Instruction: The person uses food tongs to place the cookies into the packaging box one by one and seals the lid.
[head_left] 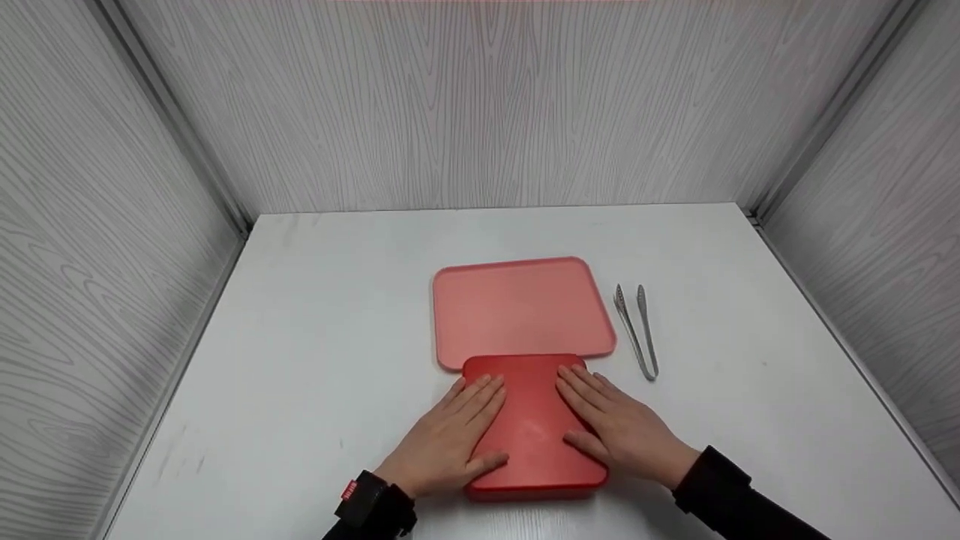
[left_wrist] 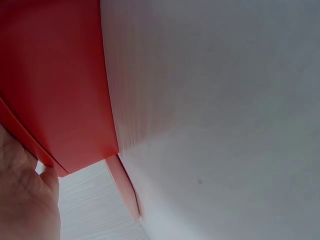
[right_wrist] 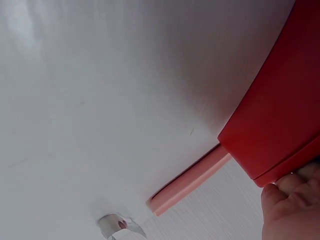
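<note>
A red rectangular box with a red lid (head_left: 534, 427) stands on the white table near its front edge. My left hand (head_left: 448, 439) lies on the lid's left side, fingers straight and pointing away from me. On the right side my right hand (head_left: 622, 427) rests the same way, its thumb toward the lid's middle. Both wrist views show the box's side wall (left_wrist: 55, 85) below the lid rim, with the hands at that rim. What the box contains is hidden.
A pink tray (head_left: 521, 307) lies just behind the box. Metal tongs (head_left: 646, 337) lie to the tray's right, their tips spread apart and pointing away. Grey wood-grain panels (head_left: 487, 105) enclose the table at the back and both sides.
</note>
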